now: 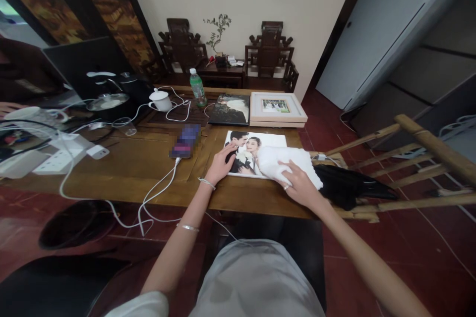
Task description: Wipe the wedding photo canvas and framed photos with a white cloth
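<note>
A white photo panel (243, 167) with a printed couple lies flat on the wooden table, near its front edge. My left hand (220, 162) rests on the panel's left side, its fingers stretched out over the print. In my right hand (300, 183) is a folded white cloth (286, 158), pressed on the panel's right part and reaching past its edge. The cloth hides the right side of the picture. Behind the panel are a dark photo panel (229, 109) and a stack of pale wooden frames (278, 111).
Left of the panel lies a phone (185, 141) on a white cable. Further left stand a green bottle (198, 88), a lidded white cup (160, 100), a plastic cup (128, 127) and a power strip (61, 154). A black bag (344, 183) and bamboo rack (375, 146) adjoin the right edge.
</note>
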A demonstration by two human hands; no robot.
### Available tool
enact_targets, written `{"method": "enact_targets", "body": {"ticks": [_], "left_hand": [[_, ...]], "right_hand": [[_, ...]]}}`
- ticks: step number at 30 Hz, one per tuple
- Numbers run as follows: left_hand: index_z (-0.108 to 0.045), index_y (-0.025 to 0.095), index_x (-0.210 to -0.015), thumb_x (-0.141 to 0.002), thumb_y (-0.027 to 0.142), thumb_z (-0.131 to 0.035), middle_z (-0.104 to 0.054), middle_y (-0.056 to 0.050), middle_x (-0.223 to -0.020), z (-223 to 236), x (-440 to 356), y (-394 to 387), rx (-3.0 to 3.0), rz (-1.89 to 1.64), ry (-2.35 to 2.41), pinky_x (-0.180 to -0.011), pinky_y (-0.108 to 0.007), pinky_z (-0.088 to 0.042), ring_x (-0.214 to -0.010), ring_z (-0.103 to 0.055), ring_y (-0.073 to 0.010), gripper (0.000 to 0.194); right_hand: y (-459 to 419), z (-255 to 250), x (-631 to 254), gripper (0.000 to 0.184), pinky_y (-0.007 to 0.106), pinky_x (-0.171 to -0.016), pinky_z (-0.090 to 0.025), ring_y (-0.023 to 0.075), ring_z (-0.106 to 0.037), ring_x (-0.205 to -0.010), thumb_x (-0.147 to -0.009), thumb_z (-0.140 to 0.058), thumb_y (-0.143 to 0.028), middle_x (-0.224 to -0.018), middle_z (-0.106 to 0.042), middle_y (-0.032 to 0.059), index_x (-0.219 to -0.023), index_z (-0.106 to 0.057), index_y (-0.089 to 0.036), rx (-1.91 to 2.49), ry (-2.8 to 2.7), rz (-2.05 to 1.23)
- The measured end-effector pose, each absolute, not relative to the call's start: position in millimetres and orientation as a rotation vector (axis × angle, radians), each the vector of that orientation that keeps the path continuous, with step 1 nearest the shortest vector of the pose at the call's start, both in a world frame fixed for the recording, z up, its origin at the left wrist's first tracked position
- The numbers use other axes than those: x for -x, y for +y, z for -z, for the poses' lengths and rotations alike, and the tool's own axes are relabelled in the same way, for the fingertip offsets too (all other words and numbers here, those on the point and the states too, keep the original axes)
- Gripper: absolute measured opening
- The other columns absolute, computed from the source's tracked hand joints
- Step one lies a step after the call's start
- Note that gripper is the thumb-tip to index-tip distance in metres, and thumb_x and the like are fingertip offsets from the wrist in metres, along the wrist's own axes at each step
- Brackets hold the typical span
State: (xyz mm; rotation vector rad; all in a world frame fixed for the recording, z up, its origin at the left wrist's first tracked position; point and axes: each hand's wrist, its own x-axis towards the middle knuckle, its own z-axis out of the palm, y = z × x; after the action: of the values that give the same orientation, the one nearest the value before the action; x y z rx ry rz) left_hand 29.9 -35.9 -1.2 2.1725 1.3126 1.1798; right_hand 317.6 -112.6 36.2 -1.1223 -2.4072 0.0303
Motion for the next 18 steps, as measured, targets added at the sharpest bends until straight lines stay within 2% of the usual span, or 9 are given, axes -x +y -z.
{"method": "enact_targets", "body": {"ticks": [2,5,7,11,14,18], "left_hand": [[-0.063,0.019,-0.114,-0.090,0.024,-0.048,-0.057,-0.008,-0.134,1,-30,-36,-2.170,-1.181,1.314,-0.111,-0.042,-0.036,-0.130,-0.047,-0.0211,0.029],[-0.063,0.019,-0.114,-0.090,0.024,-0.048,-0.057,-0.009,-0.133,2,-30,-35,-2.170,-1.180,1.320,-0.112,-0.042,-0.036,-0.129,-0.048,-0.0209,0.029],[-0.063,0.018,-0.114,-0.090,0.024,-0.047,-0.057,-0.010,-0.133,3,-29,-35,-2.169,-1.174,1.323,-0.112,-0.042,-0.036,-0.129,-0.048,-0.0209,0.029],[-0.063,0.017,-0.115,-0.090,0.024,-0.047,-0.058,-0.010,-0.132,2,-30,-35,-2.161,-1.168,1.326,-0.111,-0.042,-0.036,-0.129,-0.048,-0.0209,0.030],[-0.063,0.017,-0.115,-0.090,0.025,-0.047,-0.058,-0.011,-0.132,2,-30,-35,-2.157,-1.167,1.330,-0.111,-0.041,-0.036,-0.129,-0.048,-0.0210,0.030],[-0.062,0.017,-0.115,-0.091,0.024,-0.047,-0.058,-0.010,-0.133,3,-30,-35,-2.164,-1.166,1.321,-0.111,-0.042,-0.036,-0.129,-0.048,-0.0209,0.030]], "right_hand": [[-103,-39,-319,0.018,0.048,-0.101,-0.040,0.0281,-0.056,-0.111,-0.090,-0.049,-0.026,-0.108,-0.066,0.0137,-0.087,-0.066,-0.020,1.157,-2.389,-0.013],[-78,-40,-320,0.025,0.044,-0.091,-0.046,0.0285,-0.059,-0.098,-0.092,-0.046,-0.033,-0.092,-0.066,0.0130,-0.083,-0.066,-0.019,1.227,-2.357,0.005],[-60,-41,-321,0.028,0.042,-0.086,-0.047,0.0285,-0.059,-0.093,-0.092,-0.046,-0.034,-0.085,-0.064,0.0123,-0.083,-0.066,-0.019,1.268,-2.330,0.014],[-32,-40,-322,0.028,0.039,-0.082,-0.047,0.0268,-0.059,-0.085,-0.092,-0.045,-0.034,-0.083,-0.064,0.0111,-0.084,-0.066,-0.017,1.330,-2.280,0.030],[-30,-39,-320,0.026,0.040,-0.084,-0.047,0.0274,-0.060,-0.087,-0.092,-0.045,-0.031,-0.085,-0.065,0.0117,-0.085,-0.066,-0.017,1.338,-2.269,0.041],[-57,-38,-316,0.021,0.046,-0.095,-0.042,0.0293,-0.057,-0.106,-0.090,-0.047,-0.026,-0.108,-0.066,0.0138,-0.092,-0.066,-0.018,1.280,-2.319,0.052]]}}
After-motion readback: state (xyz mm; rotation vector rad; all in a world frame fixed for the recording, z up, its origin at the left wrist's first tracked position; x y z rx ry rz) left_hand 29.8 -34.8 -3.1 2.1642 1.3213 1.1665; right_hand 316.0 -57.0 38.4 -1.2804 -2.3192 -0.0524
